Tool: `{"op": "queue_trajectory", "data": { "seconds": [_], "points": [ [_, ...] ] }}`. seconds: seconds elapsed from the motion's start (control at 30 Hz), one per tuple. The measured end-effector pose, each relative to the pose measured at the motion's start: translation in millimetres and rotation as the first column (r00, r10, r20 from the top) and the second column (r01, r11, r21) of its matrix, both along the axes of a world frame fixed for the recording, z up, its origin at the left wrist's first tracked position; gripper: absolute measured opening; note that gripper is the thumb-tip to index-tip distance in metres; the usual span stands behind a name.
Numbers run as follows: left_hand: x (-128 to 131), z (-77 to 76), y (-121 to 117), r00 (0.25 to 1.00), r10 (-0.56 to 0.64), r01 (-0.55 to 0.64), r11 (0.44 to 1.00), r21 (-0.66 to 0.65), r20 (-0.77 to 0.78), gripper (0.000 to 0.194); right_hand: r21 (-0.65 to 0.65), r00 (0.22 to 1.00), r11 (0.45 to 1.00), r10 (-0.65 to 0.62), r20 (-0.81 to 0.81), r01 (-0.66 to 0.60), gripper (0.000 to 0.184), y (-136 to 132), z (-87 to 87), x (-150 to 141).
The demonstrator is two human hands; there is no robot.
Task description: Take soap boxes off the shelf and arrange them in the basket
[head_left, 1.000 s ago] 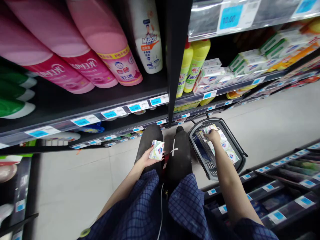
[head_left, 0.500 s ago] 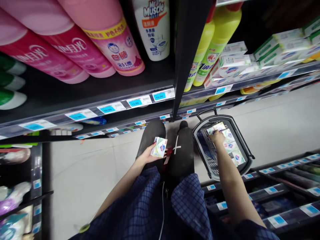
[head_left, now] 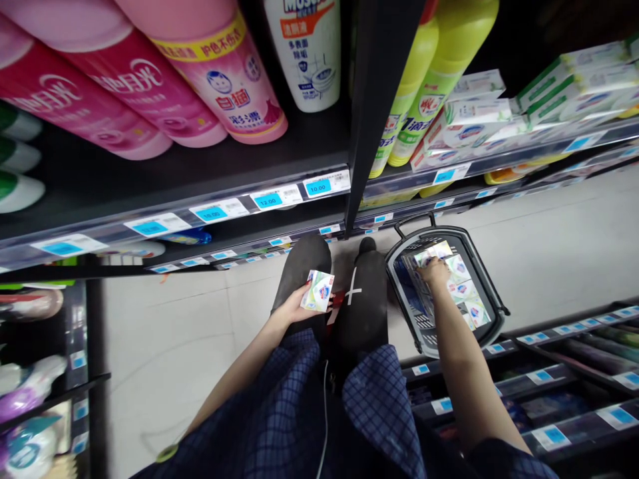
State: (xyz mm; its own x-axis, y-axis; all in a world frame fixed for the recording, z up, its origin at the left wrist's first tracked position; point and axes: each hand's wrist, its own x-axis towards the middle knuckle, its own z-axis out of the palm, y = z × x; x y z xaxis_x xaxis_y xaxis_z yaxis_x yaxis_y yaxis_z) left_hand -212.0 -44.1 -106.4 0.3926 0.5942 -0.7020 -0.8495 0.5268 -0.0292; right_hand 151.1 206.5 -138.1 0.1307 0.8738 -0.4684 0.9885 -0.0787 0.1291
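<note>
My left hand (head_left: 294,304) is closed around a small white and green soap box (head_left: 318,291), its printed face turned up, above my knees. Down inside the black shopping basket (head_left: 494,286), my right hand (head_left: 435,271) is curled on another soap box (head_left: 433,252) at the end of a row. Its fingertips are partly hidden against that box. Beside and below this hand, several similar soap boxes (head_left: 464,291) lie in the basket along its right part. The basket stands on the floor to the right of my legs, with its handle folded to the far side.
A dark shelf (head_left: 210,179) ahead holds pink bottles (head_left: 239,100) and a white bottle (head_left: 307,66). To the right stand yellow-green bottles (head_left: 429,100) and stacked soap boxes (head_left: 479,123). Further shelves (head_left: 544,379) flank me at the lower right and left. Pale floor tiles (head_left: 170,332) lie between.
The view has shifted slightly, so the shelf bottles sit a little higher. Both hands stay almost in place, the left with its soap box and the right in the basket.
</note>
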Motion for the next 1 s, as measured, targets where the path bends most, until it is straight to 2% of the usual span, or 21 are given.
{"op": "queue_trajectory", "data": {
  "seconds": [0.4, 0.67, 1.0],
  "points": [
    [2, 8.0, 4, 0.999, -0.015, 0.014, 0.999, -0.03, -0.036, 0.046, 0.01, 1.0, 1.0, -0.009, -0.005, 0.009, 0.065, 1, -6.6, 6],
    [3, 12.0, 5, 0.999, -0.032, 0.03, 0.999, -0.033, -0.036, 0.047, -0.044, 1.0, 0.999, 0.009, 0.014, -0.008, 0.07, 10, -12.1, 16],
    [1, 10.9, 5, 0.999, -0.045, 0.044, 0.999, -0.017, -0.028, 0.047, -0.059, 1.0, 0.998, 0.016, 0.008, -0.015, 0.071, 10, -7.4, 13]
  ]
}}
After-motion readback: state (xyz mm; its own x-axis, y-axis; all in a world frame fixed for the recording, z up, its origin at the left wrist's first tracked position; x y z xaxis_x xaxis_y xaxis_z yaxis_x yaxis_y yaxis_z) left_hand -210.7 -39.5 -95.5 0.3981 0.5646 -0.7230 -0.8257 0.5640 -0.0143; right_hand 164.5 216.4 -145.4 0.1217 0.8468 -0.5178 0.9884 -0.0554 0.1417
